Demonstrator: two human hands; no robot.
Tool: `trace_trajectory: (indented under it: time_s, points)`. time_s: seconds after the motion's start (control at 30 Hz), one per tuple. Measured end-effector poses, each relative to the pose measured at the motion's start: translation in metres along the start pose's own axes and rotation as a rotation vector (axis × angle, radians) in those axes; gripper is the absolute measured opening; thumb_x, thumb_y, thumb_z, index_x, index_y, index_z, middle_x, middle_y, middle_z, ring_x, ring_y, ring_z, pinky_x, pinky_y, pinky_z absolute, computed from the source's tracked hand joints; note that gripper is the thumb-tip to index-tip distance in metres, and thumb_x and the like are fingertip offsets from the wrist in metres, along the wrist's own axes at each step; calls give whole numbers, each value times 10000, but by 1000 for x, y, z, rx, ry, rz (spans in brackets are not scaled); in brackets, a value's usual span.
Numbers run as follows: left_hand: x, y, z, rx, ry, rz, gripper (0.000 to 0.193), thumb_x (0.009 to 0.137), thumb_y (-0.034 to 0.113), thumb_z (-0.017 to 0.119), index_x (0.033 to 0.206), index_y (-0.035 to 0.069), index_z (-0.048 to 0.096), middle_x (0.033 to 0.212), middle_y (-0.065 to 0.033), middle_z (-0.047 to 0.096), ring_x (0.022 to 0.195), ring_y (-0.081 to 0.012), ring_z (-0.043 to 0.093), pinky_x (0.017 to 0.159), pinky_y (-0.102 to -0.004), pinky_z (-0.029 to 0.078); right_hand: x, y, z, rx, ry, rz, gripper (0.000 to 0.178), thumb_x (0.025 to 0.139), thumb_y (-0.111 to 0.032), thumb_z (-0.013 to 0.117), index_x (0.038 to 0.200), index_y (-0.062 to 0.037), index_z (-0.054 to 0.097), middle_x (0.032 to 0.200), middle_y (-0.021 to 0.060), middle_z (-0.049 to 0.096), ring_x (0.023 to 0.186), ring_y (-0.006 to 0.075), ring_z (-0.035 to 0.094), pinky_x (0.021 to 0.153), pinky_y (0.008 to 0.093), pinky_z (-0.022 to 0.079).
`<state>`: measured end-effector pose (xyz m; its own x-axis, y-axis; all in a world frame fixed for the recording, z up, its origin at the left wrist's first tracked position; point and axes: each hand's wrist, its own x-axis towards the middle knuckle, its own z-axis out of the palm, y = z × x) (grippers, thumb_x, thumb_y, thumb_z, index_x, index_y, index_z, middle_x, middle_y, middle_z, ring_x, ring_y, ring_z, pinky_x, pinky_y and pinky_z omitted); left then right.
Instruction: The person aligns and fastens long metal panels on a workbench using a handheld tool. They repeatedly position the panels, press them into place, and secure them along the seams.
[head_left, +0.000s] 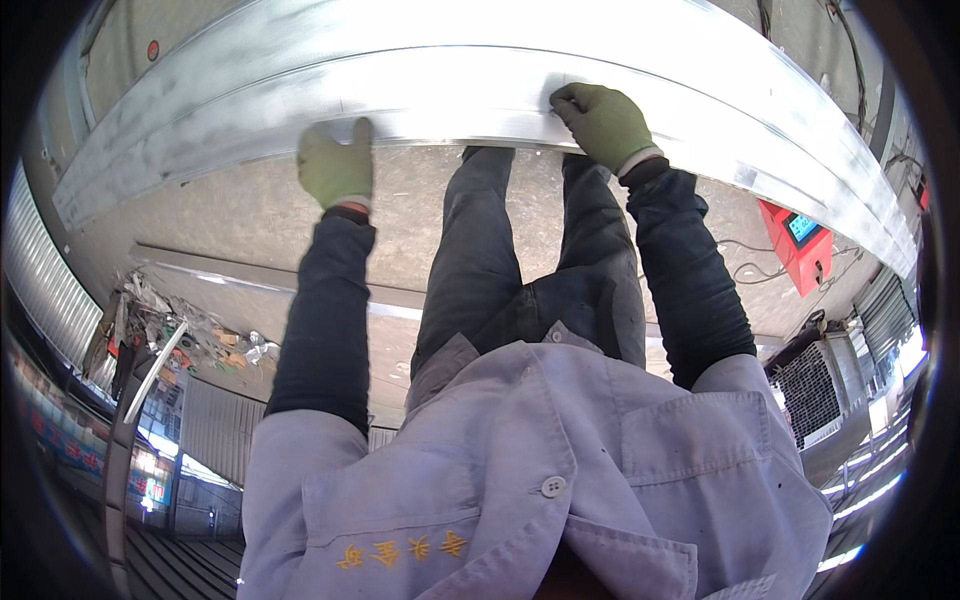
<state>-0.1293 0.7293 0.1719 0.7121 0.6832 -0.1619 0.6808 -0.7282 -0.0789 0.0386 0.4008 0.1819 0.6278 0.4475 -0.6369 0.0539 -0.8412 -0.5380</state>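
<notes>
Long, shiny silver metal panels (430, 95) lie side by side across the far part of the head view, with thin seams between them. My left hand (336, 168), in a green work glove, is at their near edge, its thumb pointing away from me. Motion blurs its fingers, so their grip is unclear. My right hand (608, 125), gloved the same way, is farther right over the metal near that edge. Its fingers are pressed together in a pinch, and what they hold, if anything, is hidden. A dark shadow falls on the metal beside its fingertips.
A red box with a small screen (800, 245) stands on the concrete floor at right, cables beside it. A long metal bar (230, 270) lies behind my left arm. Scrap (215, 335) is heaped at left. A mesh-fronted unit (810, 390) stands at lower right.
</notes>
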Motion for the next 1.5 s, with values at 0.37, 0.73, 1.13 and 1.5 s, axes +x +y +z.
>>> trace_trajectory:
  time_s: [0.37, 0.73, 1.13, 1.5]
  points:
    - [-58, 184, -12, -86, -639, 0, 747, 747, 688, 814, 1256, 147, 738, 1191, -106, 768, 1136, -323, 721, 959, -463, 558, 4, 5, 4, -192, -14, -100, 228, 961, -233, 599, 1073, -129, 768, 1035, 129, 780, 1013, 350, 736, 892, 479, 572]
    - [-46, 174, 1, 12, -636, 10, 816, 757, 711, 805, 1157, 3, 738, 1186, -217, 756, 1130, -388, 715, 988, -469, 538, -43, 95, -63, -128, 5, 138, 301, 1021, -326, 560, 1145, -136, 758, 1090, 145, 775, 1057, 365, 723, 943, 483, 556]
    - [-40, 168, 9, -23, -625, 41, 808, 786, 678, 827, 1059, -76, 727, 1082, -262, 759, 1050, -392, 719, 956, -440, 534, -93, 232, -127, -135, 162, 333, 306, 1025, -352, 585, 1137, -141, 776, 1036, 127, 787, 1007, 349, 735, 910, 467, 571]
    - [-36, 159, 23, 9, -603, 81, 797, 793, 696, 819, 1000, -68, 726, 997, -248, 762, 972, -377, 720, 904, -439, 543, -132, 345, -174, -131, 262, 469, 336, 1020, -390, 563, 1110, -148, 776, 1063, 141, 779, 1027, 365, 728, 913, 478, 564]
